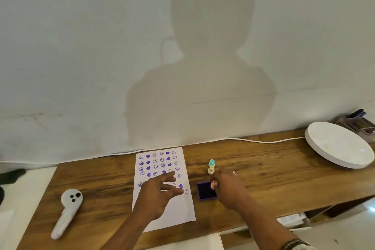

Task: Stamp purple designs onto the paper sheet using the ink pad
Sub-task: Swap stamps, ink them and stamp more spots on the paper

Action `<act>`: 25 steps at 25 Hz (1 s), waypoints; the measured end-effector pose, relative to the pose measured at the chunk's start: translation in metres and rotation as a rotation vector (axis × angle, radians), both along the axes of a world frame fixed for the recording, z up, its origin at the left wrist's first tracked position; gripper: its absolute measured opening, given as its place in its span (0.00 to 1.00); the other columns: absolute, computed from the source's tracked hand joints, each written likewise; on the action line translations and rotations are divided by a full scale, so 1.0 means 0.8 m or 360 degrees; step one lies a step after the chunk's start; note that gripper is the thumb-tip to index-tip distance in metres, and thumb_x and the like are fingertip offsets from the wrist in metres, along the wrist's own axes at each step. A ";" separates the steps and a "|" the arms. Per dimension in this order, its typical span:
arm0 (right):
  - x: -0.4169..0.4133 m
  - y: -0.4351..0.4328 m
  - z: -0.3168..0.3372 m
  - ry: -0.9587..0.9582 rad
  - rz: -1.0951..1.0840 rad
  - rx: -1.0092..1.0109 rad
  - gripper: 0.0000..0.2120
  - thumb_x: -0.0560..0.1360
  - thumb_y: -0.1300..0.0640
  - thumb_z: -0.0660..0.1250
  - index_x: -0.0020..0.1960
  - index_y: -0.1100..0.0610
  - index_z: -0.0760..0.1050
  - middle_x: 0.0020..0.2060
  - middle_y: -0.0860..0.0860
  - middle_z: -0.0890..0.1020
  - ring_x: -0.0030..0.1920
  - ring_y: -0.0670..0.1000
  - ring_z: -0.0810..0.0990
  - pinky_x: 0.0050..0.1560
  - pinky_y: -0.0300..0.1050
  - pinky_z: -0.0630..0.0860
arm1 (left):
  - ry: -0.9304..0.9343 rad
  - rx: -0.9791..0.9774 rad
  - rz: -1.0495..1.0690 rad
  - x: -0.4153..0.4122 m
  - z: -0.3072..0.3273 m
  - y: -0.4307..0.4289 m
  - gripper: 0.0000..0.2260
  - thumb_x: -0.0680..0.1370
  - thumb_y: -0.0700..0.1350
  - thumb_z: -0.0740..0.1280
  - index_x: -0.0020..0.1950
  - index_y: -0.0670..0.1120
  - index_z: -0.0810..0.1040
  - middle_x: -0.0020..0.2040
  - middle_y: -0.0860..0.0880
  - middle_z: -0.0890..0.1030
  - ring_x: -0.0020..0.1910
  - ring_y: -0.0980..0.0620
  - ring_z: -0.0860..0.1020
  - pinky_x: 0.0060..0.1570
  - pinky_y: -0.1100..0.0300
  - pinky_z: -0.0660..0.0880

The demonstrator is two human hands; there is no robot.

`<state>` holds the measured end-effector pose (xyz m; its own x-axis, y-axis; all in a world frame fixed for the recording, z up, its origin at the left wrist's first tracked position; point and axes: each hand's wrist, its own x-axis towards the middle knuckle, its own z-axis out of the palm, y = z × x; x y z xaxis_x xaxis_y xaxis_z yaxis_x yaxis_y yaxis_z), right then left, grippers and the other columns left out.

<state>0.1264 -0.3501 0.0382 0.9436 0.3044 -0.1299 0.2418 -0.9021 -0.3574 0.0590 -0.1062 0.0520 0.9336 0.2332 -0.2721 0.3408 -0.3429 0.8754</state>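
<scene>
Right grip (224, 185) pinching pink stamp (214, 184), pressing onto ink pad (207, 191) directly beneath. Left grip (160, 191) spread wide, pinning paper sheet (178, 211) leftward. Advice: pressing flat, inking evenly.

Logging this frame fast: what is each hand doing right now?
Left hand: open, fingers spread over the paper sheet, holding nothing.
Right hand: closed on a pink stamp at the ink pad.

right hand (227, 185) presses pink stamp (214, 184) on ink pad (206, 191) | left hand (160, 191) (fingers spread) over paper sheet (178, 211)
</scene>
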 end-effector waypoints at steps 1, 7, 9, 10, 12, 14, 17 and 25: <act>0.002 0.002 -0.003 0.0003 0.0007 -0.0034 0.13 0.82 0.53 0.70 0.66 0.50 0.78 0.65 0.50 0.79 0.62 0.50 0.77 0.63 0.46 0.77 | 0.0002 -0.0007 0.0008 0.001 -0.001 0.002 0.24 0.68 0.45 0.83 0.63 0.52 0.83 0.54 0.57 0.86 0.49 0.53 0.86 0.56 0.45 0.83; 0.007 0.002 -0.015 0.0001 0.0056 -0.0169 0.12 0.82 0.53 0.69 0.66 0.51 0.78 0.66 0.52 0.80 0.65 0.52 0.77 0.66 0.47 0.76 | 0.0010 -0.0003 0.0019 -0.001 -0.006 0.008 0.24 0.68 0.45 0.83 0.62 0.51 0.84 0.53 0.56 0.86 0.48 0.54 0.86 0.55 0.50 0.83; 0.008 0.001 -0.018 0.0004 0.0060 -0.0183 0.13 0.83 0.54 0.69 0.67 0.52 0.78 0.66 0.53 0.80 0.65 0.53 0.77 0.66 0.47 0.76 | 0.0008 0.0045 -0.0007 -0.003 -0.008 0.010 0.23 0.68 0.45 0.83 0.62 0.51 0.84 0.52 0.58 0.87 0.47 0.55 0.86 0.54 0.53 0.83; 0.008 0.001 -0.020 0.0011 0.0060 -0.0192 0.14 0.83 0.54 0.69 0.67 0.52 0.77 0.66 0.53 0.79 0.65 0.53 0.77 0.66 0.48 0.76 | 0.0010 0.0067 -0.0019 -0.004 -0.009 0.011 0.22 0.68 0.46 0.83 0.62 0.51 0.85 0.51 0.59 0.87 0.47 0.56 0.86 0.55 0.54 0.82; 0.007 0.001 -0.025 0.0032 0.0052 -0.0192 0.14 0.83 0.54 0.69 0.68 0.52 0.77 0.67 0.54 0.79 0.65 0.53 0.78 0.66 0.48 0.76 | 0.0024 0.0086 -0.0029 -0.005 -0.011 0.013 0.21 0.68 0.46 0.82 0.61 0.52 0.85 0.50 0.59 0.87 0.47 0.56 0.86 0.57 0.54 0.82; 0.009 0.000 -0.028 0.0040 0.0023 -0.0148 0.13 0.83 0.53 0.69 0.66 0.52 0.78 0.64 0.53 0.80 0.61 0.52 0.79 0.63 0.47 0.77 | 0.0040 0.0095 -0.0021 -0.007 -0.012 0.015 0.20 0.68 0.47 0.82 0.59 0.52 0.86 0.50 0.59 0.87 0.47 0.56 0.86 0.59 0.50 0.81; 0.026 -0.014 -0.026 -0.0029 -0.0131 -0.0077 0.13 0.81 0.52 0.70 0.65 0.49 0.78 0.59 0.49 0.80 0.54 0.48 0.77 0.56 0.44 0.78 | 0.0046 0.0079 0.0002 -0.007 -0.013 0.018 0.20 0.68 0.48 0.82 0.59 0.55 0.85 0.52 0.57 0.87 0.47 0.53 0.87 0.56 0.48 0.82; 0.084 -0.025 -0.049 -0.0051 -0.0254 -0.0290 0.24 0.77 0.57 0.76 0.71 0.50 0.75 0.68 0.51 0.77 0.65 0.53 0.76 0.62 0.49 0.79 | 0.0054 0.0058 -0.0004 -0.010 -0.036 0.028 0.21 0.70 0.44 0.81 0.61 0.51 0.85 0.52 0.54 0.88 0.48 0.55 0.86 0.51 0.61 0.77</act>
